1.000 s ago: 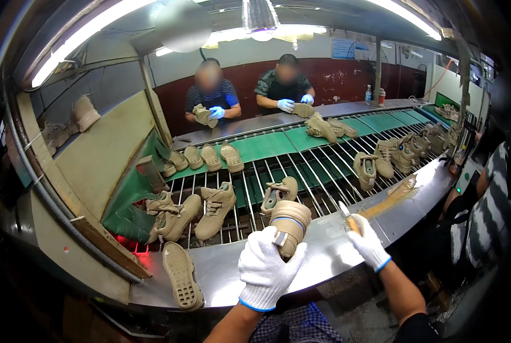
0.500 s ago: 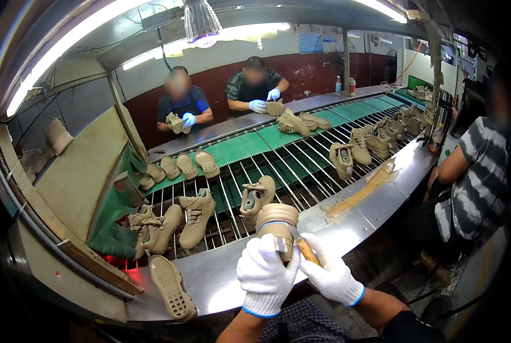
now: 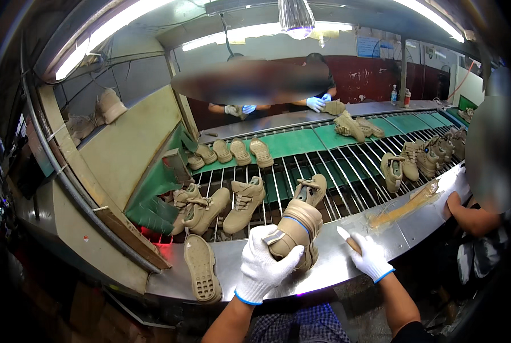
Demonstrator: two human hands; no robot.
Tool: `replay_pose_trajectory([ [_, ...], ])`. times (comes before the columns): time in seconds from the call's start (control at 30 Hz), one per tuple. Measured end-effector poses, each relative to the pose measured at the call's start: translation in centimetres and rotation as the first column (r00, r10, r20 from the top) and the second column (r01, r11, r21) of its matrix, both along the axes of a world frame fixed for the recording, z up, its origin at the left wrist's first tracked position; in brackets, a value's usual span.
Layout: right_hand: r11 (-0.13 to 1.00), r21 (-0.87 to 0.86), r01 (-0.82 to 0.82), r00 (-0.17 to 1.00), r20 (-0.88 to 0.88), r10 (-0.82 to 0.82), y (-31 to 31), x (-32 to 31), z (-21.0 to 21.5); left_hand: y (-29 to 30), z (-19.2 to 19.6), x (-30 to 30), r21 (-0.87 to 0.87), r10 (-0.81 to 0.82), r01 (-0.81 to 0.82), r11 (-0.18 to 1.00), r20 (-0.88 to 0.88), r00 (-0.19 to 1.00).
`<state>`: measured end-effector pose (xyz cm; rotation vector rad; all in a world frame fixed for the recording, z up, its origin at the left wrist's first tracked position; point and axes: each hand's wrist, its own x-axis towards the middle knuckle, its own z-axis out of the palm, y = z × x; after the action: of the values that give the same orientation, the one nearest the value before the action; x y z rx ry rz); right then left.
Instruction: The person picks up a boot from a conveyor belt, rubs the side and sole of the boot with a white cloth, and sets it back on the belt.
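Observation:
My left hand [image 3: 267, 260], in a white knit glove, grips a beige shoe [image 3: 292, 231] by its heel end above the metal ledge. A blue line curves across the shoe. Off to its right, my gloved right hand [image 3: 371, 256] is closed around a wooden-handled tool [image 3: 352, 244], apart from the shoe. I cannot make out the tool's working end. Just behind the held shoe, another beige shoe [image 3: 311, 190] rests on the metal bars. A beige sole [image 3: 201, 270] lies on the ledge left of my left hand.
Several beige shoes [image 3: 244, 204] stand on the bar conveyor [image 3: 347, 188] at left and right. A row of soles [image 3: 240, 152] lies along the green strip [image 3: 292, 143]. Two gloved co-workers face me across it; another person's arm [image 3: 472, 220] reaches in at right. A metal ledge [image 3: 404, 228] runs along the front.
My right hand and the tool have drawn away from the shoe to the right. The shoe has turned in my left hand. The view has swung left, and a right-hand person's arm has come to the ledge.

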<state>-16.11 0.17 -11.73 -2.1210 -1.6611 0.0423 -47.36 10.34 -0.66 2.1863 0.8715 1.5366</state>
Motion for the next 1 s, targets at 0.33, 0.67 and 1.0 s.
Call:
replay_pose_trajectory([
  [0.33, 0.807, 0.428, -0.408, 0.264, -0.791, 0.553, 11.4, -7.3, 12.3, 0.5, 0.8, 2.0, 0.107, -0.05, 0.062, 0.992, -0.115, 0.992],
  [0.67, 0.74, 0.327, -0.587, 0.392, -0.685, 0.614, 17.0, -7.3, 13.8, 3.1, 1.5, 1.8, -0.263, -0.013, 0.002, 0.965, -0.037, 0.999],
  [1.0, 0.744, 0.535, -0.4, -0.086, -0.83, 0.551, 18.4, -11.9, 7.6, 5.8, -1.1, -1.1, -0.416, 0.042, 0.012, 0.909, 0.121, 0.992],
])
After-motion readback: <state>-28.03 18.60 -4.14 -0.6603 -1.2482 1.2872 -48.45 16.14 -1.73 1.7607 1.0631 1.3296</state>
